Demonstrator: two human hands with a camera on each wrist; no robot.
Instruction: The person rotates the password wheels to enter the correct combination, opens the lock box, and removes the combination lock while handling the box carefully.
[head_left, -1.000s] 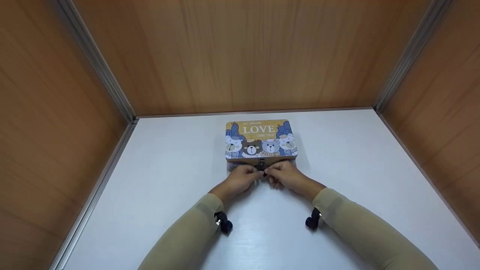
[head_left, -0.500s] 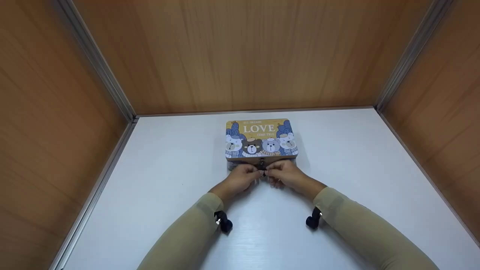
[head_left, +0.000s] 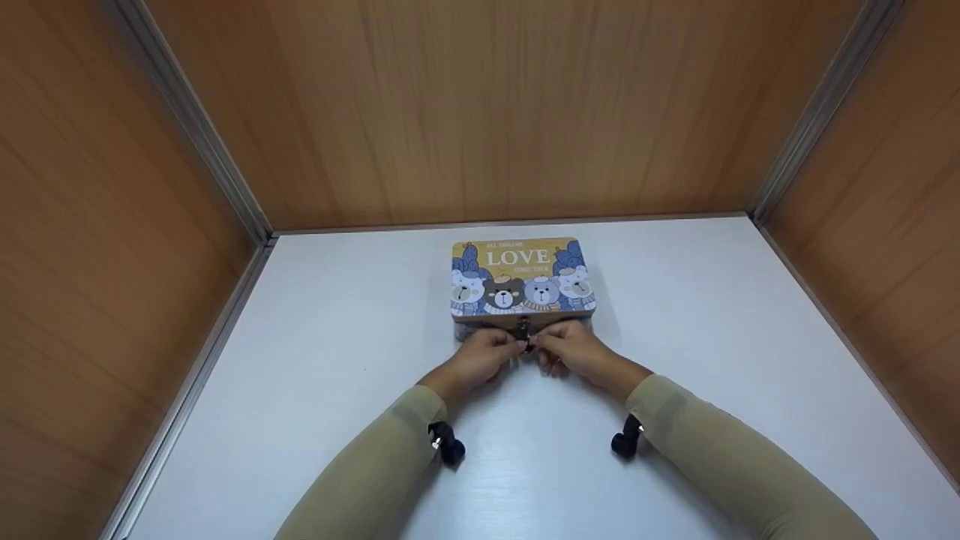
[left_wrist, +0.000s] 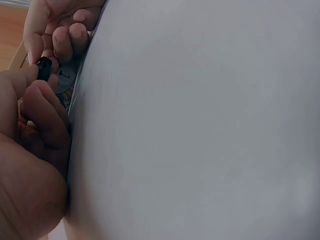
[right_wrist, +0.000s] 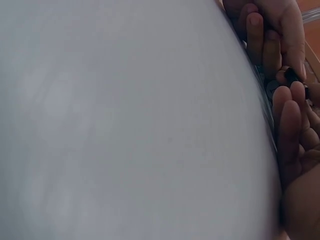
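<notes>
A tin box with a yellow and blue bear print and the word LOVE stands with its lid down. A dark metal clasp sits at the middle of its front. At the clasp is a small black padlock, mostly covered by fingers. My left hand pinches it between thumb and fingers from the left. From the other side my right hand pinches it too, thumb on top and the lower fingers curled beneath. The right wrist view shows the black padlock between both hands' fingertips.
The box is on a white table, near its back edge. Wood-patterned panels with metal corner strips enclose the back and both sides. Each sleeve cuff carries a small black wrist camera.
The fingertips of my right hand have shifted slightly at the padlock, showing a little more of it. The left hand and the box stay in place.
</notes>
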